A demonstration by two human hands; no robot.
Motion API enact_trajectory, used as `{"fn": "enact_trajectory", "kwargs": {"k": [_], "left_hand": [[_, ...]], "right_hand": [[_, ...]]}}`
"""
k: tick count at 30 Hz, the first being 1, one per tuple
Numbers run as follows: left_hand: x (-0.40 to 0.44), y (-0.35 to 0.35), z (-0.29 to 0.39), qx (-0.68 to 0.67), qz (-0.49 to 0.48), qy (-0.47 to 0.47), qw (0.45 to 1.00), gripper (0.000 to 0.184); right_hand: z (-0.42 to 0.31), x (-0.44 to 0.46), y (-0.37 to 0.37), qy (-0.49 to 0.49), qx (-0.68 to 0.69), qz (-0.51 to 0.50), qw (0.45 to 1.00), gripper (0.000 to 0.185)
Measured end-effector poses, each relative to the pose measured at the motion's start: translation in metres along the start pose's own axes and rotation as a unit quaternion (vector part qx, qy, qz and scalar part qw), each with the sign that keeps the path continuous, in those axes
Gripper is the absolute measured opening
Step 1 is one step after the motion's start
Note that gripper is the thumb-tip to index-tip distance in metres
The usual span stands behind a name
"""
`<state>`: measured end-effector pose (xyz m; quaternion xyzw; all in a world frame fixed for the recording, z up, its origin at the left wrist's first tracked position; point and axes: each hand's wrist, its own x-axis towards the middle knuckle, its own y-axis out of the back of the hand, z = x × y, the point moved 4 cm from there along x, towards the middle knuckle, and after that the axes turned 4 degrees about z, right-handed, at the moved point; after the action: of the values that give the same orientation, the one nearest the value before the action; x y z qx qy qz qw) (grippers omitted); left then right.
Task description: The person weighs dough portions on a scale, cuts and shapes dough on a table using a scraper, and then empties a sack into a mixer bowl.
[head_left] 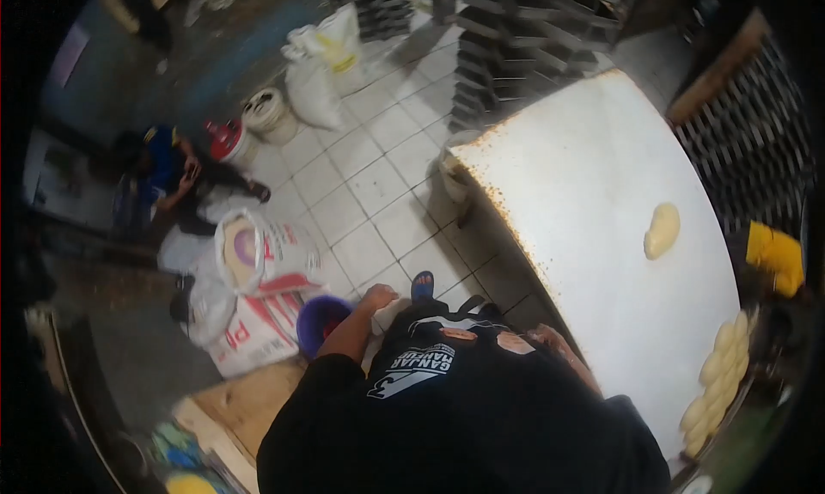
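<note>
My left hand (378, 298) hangs in front of my black shirt, beside a pale cloth-like patch (391, 314) and near the purple bucket (318, 320). Its fingers are too small and blurred to read. My right hand (545, 336) is low at my other side, close to the near edge of the white table (601, 202), with its fingers blurred. One pale dough piece (662, 230) lies alone on the table. Several more dough pieces (722, 369) sit packed together at its right edge.
A person (168, 172) sits at the left with a small dark object in their hands. Beside them stand an open sack (288, 249), a lidded tub (268, 116) and white sacks (314, 86). Stacked dark racks (507, 47) rise behind the table. A wooden board (249, 408) lies lower left.
</note>
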<state>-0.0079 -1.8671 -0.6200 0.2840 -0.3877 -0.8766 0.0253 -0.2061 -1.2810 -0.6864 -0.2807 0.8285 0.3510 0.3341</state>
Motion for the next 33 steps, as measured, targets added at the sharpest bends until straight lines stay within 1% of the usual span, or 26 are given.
{"fn": "enact_trajectory", "kwargs": {"k": [1,2,3,4,6,8,9,10,11,12,13,14,15,16,18,19,21,22,24,25,27,28,30,31,32,33], "left_hand": [[0.002,0.034,0.019,-0.094,-0.001,0.042,0.995,0.032],[0.004,0.07,0.039,-0.182,0.005,0.082,0.98,0.033],[0.023,0.083,0.042,-0.143,0.004,0.052,0.988,0.03],[0.038,0.092,0.046,-0.132,-0.02,0.033,0.991,0.03],[0.057,0.112,0.051,-0.184,-0.009,0.026,0.983,0.023],[0.095,0.104,0.036,-0.109,-0.037,-0.107,0.988,0.018],[0.085,0.12,0.061,-0.151,-0.066,0.003,0.986,0.016],[0.086,0.122,0.071,-0.132,-0.102,-0.008,0.986,0.016],[0.088,0.121,0.072,-0.138,-0.117,-0.007,0.984,0.015],[0.091,0.119,0.074,-0.143,-0.131,-0.006,0.981,0.015],[0.092,0.114,0.074,-0.131,-0.142,-0.017,0.981,0.014],[0.092,0.107,0.068,-0.112,-0.174,-0.025,0.978,0.014],[0.093,0.102,0.058,-0.091,-0.198,-0.002,0.976,0.013],[0.095,0.098,0.054,-0.071,-0.217,0.021,0.973,0.013],[0.092,0.097,0.049,-0.038,-0.24,0.015,0.97,0.013],[0.095,0.096,0.044,-0.028,-0.249,0.004,0.968,0.014],[0.106,0.099,0.046,-0.008,-0.259,-0.01,0.966,0.014],[0.11,0.102,0.051,-0.016,-0.256,-0.015,0.966,0.015],[0.109,0.106,0.063,-0.019,-0.253,-0.019,0.967,0.015],[0.11,0.109,0.078,-0.025,-0.242,-0.024,0.97,0.014],[0.109,0.108,0.107,-0.026,-0.21,-0.025,0.977,0.011],[0.109,0.104,0.121,-0.026,-0.209,-0.028,0.977,0.011],[0.105,0.099,0.146,-0.034,-0.208,-0.037,0.977,0.01],[0.103,0.094,0.161,-0.032,-0.216,-0.042,0.975,0.011],[0.101,0.086,0.178,-0.034,-0.214,-0.052,0.975,0.011],[0.094,0.081,0.198,-0.026,-0.21,-0.065,0.975,0.013]], "right_hand": [[-0.031,-0.028,0.002,0.097,0.101,-0.072,0.987,0.033],[-0.047,-0.045,-0.001,0.108,0.024,-0.065,0.992,0.031],[-0.066,-0.057,-0.006,0.085,-0.086,-0.051,0.991,0.029],[-0.081,-0.068,-0.013,0.068,-0.166,-0.046,0.983,0.027],[-0.107,-0.084,-0.024,0.04,-0.263,-0.044,0.963,0.024],[-0.121,-0.1,-0.033,0.009,-0.289,-0.029,0.957,0.023],[-0.122,-0.109,-0.037,-0.013,-0.286,-0.018,0.958,0.023],[-0.1,-0.105,-0.048,-0.04,-0.299,0.009,0.953,0.023],[-0.112,-0.126,-0.046,-0.065,-0.276,0.016,0.959,0.024],[-0.092,-0.137,-0.053,-0.073,-0.238,0.1,0.963,0.026],[-0.146,-0.191,-0.037,-0.136,-0.197,0.161,0.958,0.022],[-0.14,-0.204,-0.039,-0.14,-0.124,0.159,0.969,0.028],[-0.135,-0.214,-0.045,-0.16,-0.117,0.141,0.97,0.032],[-0.113,-0.213,-0.062,-0.168,-0.114,0.178,0.963,0.029],[-0.127,-0.247,-0.069,-0.227,0.042,0.271,0.934,0.026],[-0.131,-0.256,-0.073,-0.237,0.055,0.274,0.93,0.026],[-0.131,-0.264,-0.079,-0.265,0.056,0.318,0.909,0.034],[-0.116,-0.259,-0.085,-0.268,0.066,0.319,0.907,0.034],[-0.086,-0.25,-0.101,-0.306,0.103,0.285,0.903,0.055],[-0.081,-0.25,-0.099,-0.306,0.106,0.286,0.902,0.055],[-0.071,-0.246,-0.104,-0.328,0.104,0.122,0.931,0.055],[-0.063,-0.249,-0.099,-0.326,0.105,0.125,0.931,0.055],[-0.054,-0.259,-0.087,-0.238,0.011,0.154,0.959,0.055],[-0.044,-0.265,-0.072,-0.237,0.012,0.162,0.958,0.055],[-0.031,-0.27,-0.055,-0.221,0.166,0.171,0.946,0.058],[-0.022,-0.28,-0.04,-0.198,0.318,0.173,0.911,0.061]]}}
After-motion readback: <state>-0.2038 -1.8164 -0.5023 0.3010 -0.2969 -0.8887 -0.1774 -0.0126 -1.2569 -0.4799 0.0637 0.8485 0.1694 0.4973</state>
